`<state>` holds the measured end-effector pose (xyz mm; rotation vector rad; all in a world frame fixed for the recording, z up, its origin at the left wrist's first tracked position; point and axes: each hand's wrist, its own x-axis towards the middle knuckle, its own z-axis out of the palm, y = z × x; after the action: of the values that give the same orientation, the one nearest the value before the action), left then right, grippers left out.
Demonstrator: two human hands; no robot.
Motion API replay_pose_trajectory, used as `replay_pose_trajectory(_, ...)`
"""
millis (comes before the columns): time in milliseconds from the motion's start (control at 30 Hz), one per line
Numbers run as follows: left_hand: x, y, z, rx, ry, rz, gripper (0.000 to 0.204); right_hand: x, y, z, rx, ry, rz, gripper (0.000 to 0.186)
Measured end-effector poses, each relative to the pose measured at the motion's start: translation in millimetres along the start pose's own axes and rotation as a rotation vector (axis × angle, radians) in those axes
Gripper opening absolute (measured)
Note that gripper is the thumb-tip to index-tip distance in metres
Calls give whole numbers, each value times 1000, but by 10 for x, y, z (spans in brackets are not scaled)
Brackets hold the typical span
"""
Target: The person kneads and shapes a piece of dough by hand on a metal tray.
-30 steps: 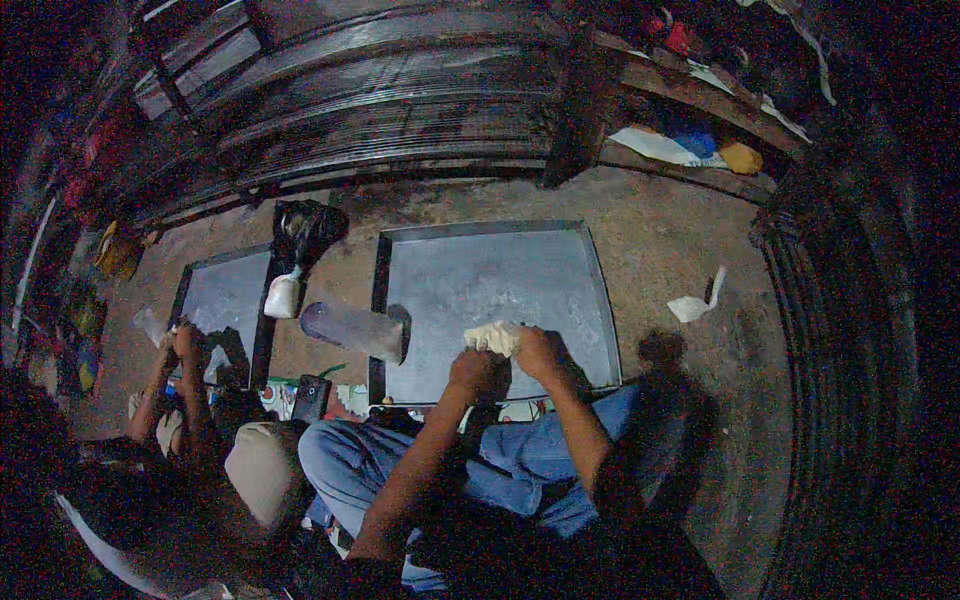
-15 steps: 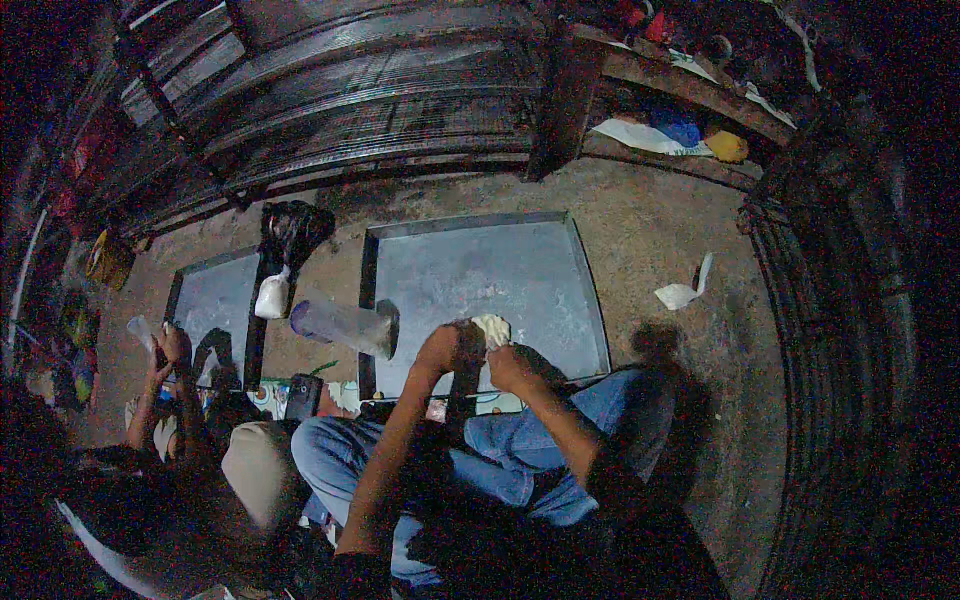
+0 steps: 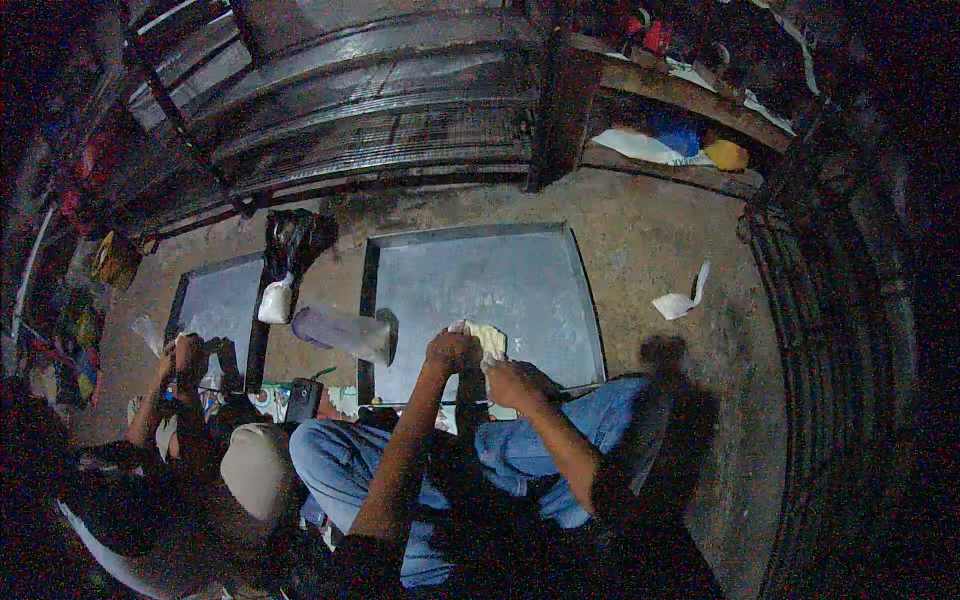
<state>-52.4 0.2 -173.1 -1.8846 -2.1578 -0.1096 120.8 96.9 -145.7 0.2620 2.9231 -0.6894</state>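
Note:
A pale cream, soft-looking lump like dough (image 3: pixel 488 342) is held between my two hands, above the near part of a shallow grey metal tray (image 3: pixel 470 265). My left hand (image 3: pixel 452 350) is closed on its left side. My right hand (image 3: pixel 507 382) pinches the lump from below and to the right. The fingers are small and dim, so their exact hold does not show. A clear, purplish plastic tube or sleeve (image 3: pixel 335 332) lies left of my hands, its right end over the tray's left rim.
A co-worker at left has hands (image 3: pixel 180 352) by a second tray (image 3: pixel 222 290). A knotted white bag (image 3: pixel 275 302), a black plastic bag (image 3: pixel 290 240) and a dark phone (image 3: pixel 304 400) lie between us. A small white piece (image 3: pixel 673 304) lies right. Wooden slats (image 3: pixel 370 110) stand behind.
The lump hangs slightly lower, its shape looser and wider between my hands. My right hand has shifted a little down. The co-worker's hands have moved slightly to the right.

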Motion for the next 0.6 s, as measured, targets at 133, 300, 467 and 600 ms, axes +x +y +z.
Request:
replay_pose_trajectory(133, 263, 177, 6, -273, -471, -304, 50, -123, 254, -66, -58, 233, -127, 24)
replay_pose_trajectory(300, 60, 170, 143, -266, -382, -380, 52, -251, -166, -654, 113, 228, 127, 30)
replay_pose_trajectory(467, -110, 177, 195, -287, -312, -381, 55, -179, -356, -421, 137, 146, 264, 26)
replay_pose_trajectory(600, 92, 614, -389, -289, -277, -319, 58, -64, 175, 37, -228, 172, 30, 29)
